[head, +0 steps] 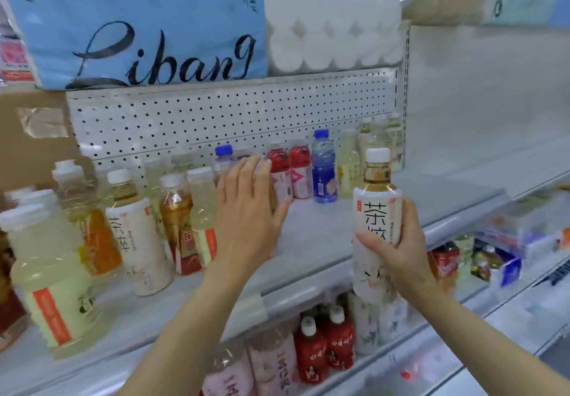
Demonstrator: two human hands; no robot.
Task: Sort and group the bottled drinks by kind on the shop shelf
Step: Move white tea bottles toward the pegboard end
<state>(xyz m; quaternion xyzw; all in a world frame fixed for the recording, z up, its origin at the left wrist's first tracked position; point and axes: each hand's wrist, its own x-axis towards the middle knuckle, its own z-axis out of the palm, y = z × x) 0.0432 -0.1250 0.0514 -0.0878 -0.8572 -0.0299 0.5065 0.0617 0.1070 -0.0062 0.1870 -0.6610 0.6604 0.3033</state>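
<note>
The right hand grips a white-labelled tea bottle around its middle, fingers and thumb curled round the label, holding it upright in front of the shelf edge, near the right end of the bare stretch of shelf. The bottle has a white cap and amber liquid showing at the neck. The left hand reaches over the shelf with its fingers straight and slightly apart, the fingertips up against a bottle mostly hidden behind the palm, just left of two red-labelled bottles. Right of those stands a blue water bottle, then a group of pale yellow bottles against the perforated back panel. At the left of the shelf stand mixed drinks: another white-labelled tea bottle, an amber tea bottle and large pale yellow bottles. Above sit a blue tissue pack and toilet rolls.
</note>
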